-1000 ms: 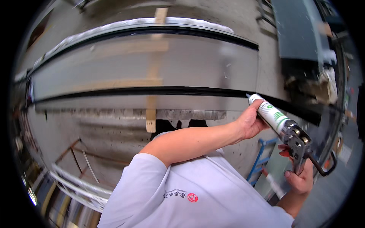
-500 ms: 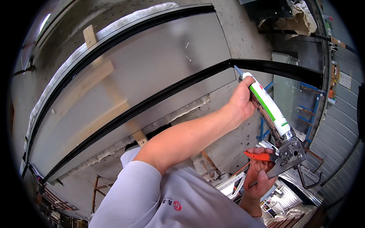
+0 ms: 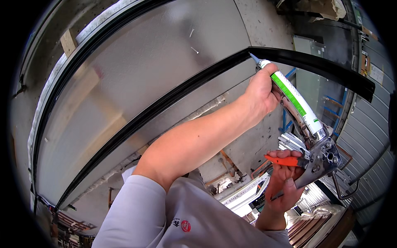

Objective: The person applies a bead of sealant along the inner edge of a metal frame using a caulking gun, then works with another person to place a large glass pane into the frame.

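Observation:
A caulking gun point(image 3: 320, 155) loaded with a white and green sealant cartridge point(image 3: 295, 97) slants across the right side. My left hand point(image 3: 262, 89) is closed around its front end, close behind the grey-blue nozzle point(image 3: 254, 58). The nozzle's tip is at the lower edge of a black strip point(image 3: 165, 103), right by the glass panel's edge. Lower down, my right hand point(image 3: 287, 177) grips the gun's handle, fingers over the orange trigger point(image 3: 285, 160). The strip runs along a large translucent glass panel point(image 3: 157, 53); any sealant bead is too small to make out.
A second black strip point(image 3: 103, 31) follows the panel's far side. A wooden batten point(image 3: 68, 43) sticks out beyond it. The near strip's free end point(image 3: 364, 87) overhangs on the right, near a ribbed grey wall point(image 3: 372, 132). White profiles point(image 3: 244, 192) lie below.
The panel and strips sit higher in the view and appear larger. My hands and the gun have shifted slightly, the nozzle tip remaining by the black strip. Both grips look the same.

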### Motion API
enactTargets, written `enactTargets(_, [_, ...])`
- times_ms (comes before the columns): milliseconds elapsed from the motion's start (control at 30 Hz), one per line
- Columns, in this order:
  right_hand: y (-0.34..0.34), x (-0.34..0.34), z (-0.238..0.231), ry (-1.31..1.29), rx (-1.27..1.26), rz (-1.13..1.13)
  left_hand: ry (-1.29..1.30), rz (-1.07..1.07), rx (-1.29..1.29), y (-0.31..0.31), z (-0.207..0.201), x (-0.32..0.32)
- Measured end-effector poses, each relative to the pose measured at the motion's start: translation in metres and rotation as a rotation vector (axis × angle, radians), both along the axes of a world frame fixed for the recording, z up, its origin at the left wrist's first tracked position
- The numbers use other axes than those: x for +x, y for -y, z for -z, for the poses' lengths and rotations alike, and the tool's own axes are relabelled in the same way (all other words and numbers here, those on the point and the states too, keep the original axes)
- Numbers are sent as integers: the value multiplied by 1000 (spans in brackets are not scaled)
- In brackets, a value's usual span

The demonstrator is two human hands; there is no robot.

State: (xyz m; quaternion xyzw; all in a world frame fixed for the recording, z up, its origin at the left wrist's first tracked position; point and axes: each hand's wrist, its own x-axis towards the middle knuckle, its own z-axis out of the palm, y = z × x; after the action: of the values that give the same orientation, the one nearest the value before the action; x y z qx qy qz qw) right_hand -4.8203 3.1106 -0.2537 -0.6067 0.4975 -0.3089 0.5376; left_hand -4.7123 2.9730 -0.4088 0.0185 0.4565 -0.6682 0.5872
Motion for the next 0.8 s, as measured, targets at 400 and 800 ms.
enactTargets(400, [-1, 8, -11, 3, 54, 34, 16, 9, -42, -1, 3, -5])
enactTargets(800, [7, 23, -9, -106, 118, 117, 27, -5, -20, 8, 8, 7])
